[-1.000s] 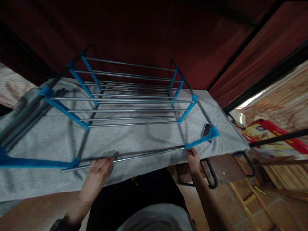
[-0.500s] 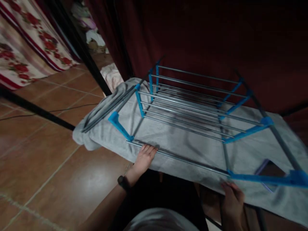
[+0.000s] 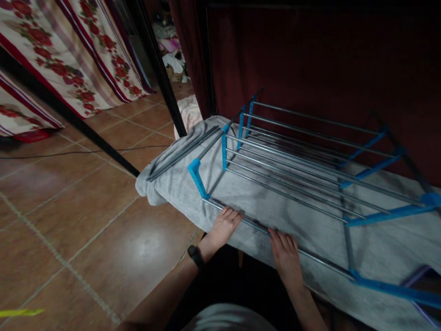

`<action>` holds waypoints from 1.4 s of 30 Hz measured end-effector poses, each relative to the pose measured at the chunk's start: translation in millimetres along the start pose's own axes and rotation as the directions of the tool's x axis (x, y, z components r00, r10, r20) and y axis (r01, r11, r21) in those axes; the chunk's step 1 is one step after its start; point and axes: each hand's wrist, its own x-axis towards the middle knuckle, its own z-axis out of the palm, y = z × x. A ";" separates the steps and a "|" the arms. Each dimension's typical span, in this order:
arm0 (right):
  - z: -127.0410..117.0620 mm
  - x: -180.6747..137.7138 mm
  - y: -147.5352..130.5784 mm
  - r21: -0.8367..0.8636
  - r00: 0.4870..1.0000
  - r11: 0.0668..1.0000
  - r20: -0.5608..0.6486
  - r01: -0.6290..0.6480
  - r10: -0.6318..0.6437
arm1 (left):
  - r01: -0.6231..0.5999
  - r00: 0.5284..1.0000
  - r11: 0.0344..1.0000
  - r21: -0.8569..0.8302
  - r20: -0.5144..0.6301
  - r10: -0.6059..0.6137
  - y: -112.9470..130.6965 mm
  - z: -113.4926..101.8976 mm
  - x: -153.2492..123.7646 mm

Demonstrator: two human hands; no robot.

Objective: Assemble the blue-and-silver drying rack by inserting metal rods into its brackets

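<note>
A silvery, many-barred rack (image 3: 299, 159) with bright blue brackets (image 3: 198, 180) rests on the grey blanket (image 3: 181, 194), its bars running parallel, and the shiny metal rod (image 3: 324, 262) along its near side reaches between two blue brackets.

Red-flowered, striped fabric curtain (image 3: 58, 69): hanging, upper left
Thin black cable (image 3: 69, 152): across brown tiled floor (image 3: 44, 239)
Bright yellow strip (image 3: 20, 313): lower left edge
</note>
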 end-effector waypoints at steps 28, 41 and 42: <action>0.5 2.1 13.5 -0.124 0.997 0.990 0.041 0.066 -0.061 | 0.335 0.639 0.489 -0.805 -0.187 -0.746 -123.8 -9.3 -22.7; 11.0 -2.3 11.5 -0.169 0.995 0.985 0.091 0.042 -0.027 | 0.389 0.637 0.512 -0.766 -0.179 -0.750 -129.7 6.2 -33.2; 10.7 -1.5 11.0 -0.174 0.995 0.984 0.095 0.038 -0.022 | 0.400 0.637 0.521 -0.754 -0.180 -0.749 -129.3 6.2 -33.5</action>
